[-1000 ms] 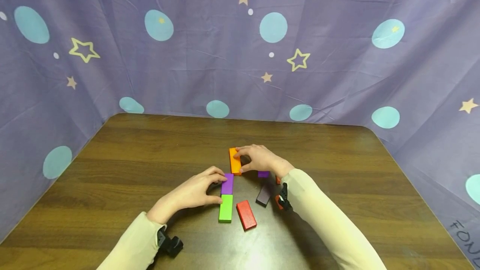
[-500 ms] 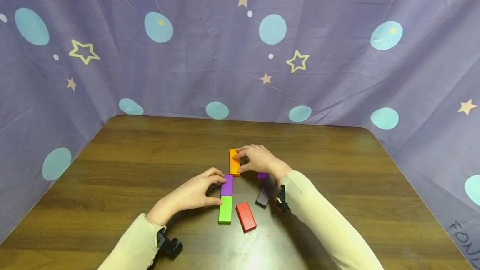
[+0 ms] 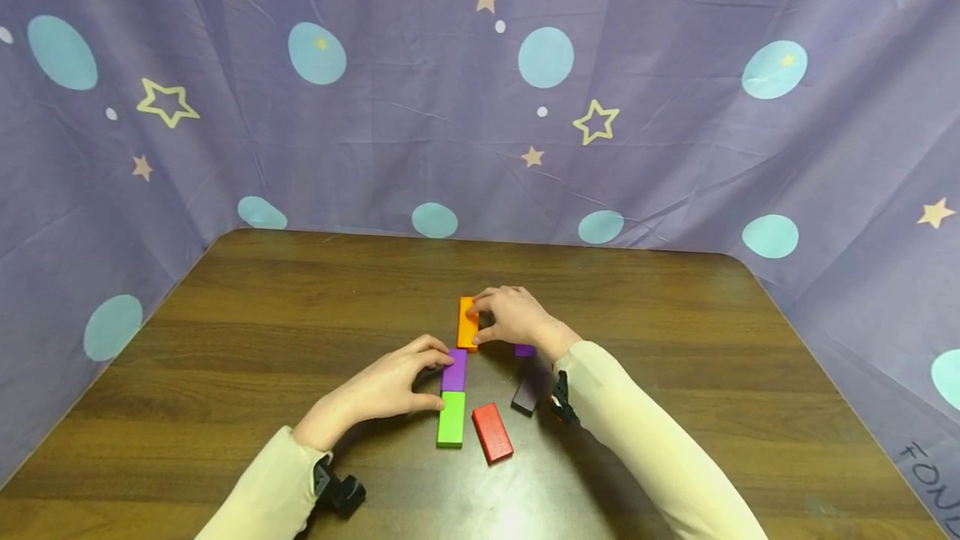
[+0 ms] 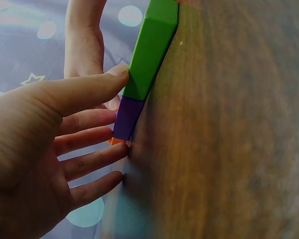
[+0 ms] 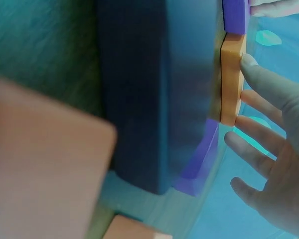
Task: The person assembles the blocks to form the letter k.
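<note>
A green block [image 3: 451, 420], a purple block [image 3: 453, 370] and an orange block [image 3: 467, 323] lie end to end in a row on the table. My left hand [image 3: 393, 382] is along the row's left side, thumb at the green block and fingertips at the purple one. In the left wrist view its fingers [image 4: 97, 163] are spread and nearly straight. From the right, my right hand [image 3: 513, 317] touches the orange block with thumb and fingertips. The right wrist view has the thumb against this block's side, the other fingers [image 5: 261, 134] loosely extended.
A red block [image 3: 492, 433] lies right of the green one. Further right is a dark block [image 3: 529, 394], with a second purple block [image 3: 525, 350] behind it, partly under the right hand. Orange-red blocks [image 5: 45, 164] show close to the right wrist camera. A patterned curtain [image 3: 420, 107] hangs behind.
The right hand has slid slightly left, and the orange block has shifted a little left with it, its near end closer in line with the purple block. The left hand stays in place.
</note>
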A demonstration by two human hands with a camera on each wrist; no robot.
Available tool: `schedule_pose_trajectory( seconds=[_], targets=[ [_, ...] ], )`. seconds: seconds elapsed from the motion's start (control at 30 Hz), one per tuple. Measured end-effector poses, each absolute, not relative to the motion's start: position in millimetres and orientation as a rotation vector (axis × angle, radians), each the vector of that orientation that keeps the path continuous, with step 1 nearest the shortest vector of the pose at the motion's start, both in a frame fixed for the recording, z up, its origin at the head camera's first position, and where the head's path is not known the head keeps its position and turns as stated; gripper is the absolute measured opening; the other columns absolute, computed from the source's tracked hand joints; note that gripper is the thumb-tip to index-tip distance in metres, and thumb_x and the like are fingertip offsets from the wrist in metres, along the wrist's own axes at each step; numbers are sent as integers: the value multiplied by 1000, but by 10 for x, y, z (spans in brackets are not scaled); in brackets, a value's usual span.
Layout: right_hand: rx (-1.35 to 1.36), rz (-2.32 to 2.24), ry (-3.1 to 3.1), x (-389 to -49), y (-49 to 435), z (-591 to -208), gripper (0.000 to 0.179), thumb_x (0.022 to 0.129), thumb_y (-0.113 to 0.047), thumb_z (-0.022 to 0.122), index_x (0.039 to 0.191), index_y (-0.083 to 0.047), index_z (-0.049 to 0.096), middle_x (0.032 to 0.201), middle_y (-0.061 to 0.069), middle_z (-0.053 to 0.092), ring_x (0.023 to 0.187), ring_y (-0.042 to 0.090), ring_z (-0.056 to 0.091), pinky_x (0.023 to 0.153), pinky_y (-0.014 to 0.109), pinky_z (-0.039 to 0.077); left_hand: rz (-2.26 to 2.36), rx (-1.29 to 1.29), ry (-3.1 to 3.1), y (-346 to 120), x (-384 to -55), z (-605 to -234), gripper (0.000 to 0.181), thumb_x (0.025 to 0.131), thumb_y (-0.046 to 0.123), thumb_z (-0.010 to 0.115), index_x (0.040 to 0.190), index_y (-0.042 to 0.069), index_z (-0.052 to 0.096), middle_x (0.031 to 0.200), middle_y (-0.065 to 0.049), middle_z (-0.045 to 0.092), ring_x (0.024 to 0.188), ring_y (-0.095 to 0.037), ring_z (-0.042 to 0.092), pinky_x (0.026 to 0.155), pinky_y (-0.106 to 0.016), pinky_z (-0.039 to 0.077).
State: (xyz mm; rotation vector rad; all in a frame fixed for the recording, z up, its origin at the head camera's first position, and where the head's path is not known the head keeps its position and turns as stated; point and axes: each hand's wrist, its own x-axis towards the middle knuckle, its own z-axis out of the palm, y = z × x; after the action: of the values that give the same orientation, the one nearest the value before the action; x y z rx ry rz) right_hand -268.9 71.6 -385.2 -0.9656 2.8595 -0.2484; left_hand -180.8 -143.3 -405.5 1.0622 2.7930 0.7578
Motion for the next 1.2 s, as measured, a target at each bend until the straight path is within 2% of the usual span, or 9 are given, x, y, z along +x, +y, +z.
schedule_pose_trajectory(
  seconds=[0.83, 1.2],
  targets=[
    [-974, -244, 2898, -2665, 631, -3851, 43, 76, -41, 70, 114, -22, 65, 125, 0, 55, 116, 24, 50, 101, 47, 33, 727, 1068, 2781, -1436, -1810, -4042, 51, 75, 30, 73, 119, 7, 59, 121, -2, 50, 110, -15, 51, 94, -37, 44],
    [-939, -208, 2900, -2686, 606, -3877, 44, 75, -44, 69, 115, -25, 65, 127, -2, 54, 119, 23, 48, 104, 46, 29, 739, 1060, 2766, -1436, -1809, -4040, 51, 75, 29, 73, 119, 7, 59, 122, -2, 49, 111, -15, 51, 93, -37, 44]
  ],
)
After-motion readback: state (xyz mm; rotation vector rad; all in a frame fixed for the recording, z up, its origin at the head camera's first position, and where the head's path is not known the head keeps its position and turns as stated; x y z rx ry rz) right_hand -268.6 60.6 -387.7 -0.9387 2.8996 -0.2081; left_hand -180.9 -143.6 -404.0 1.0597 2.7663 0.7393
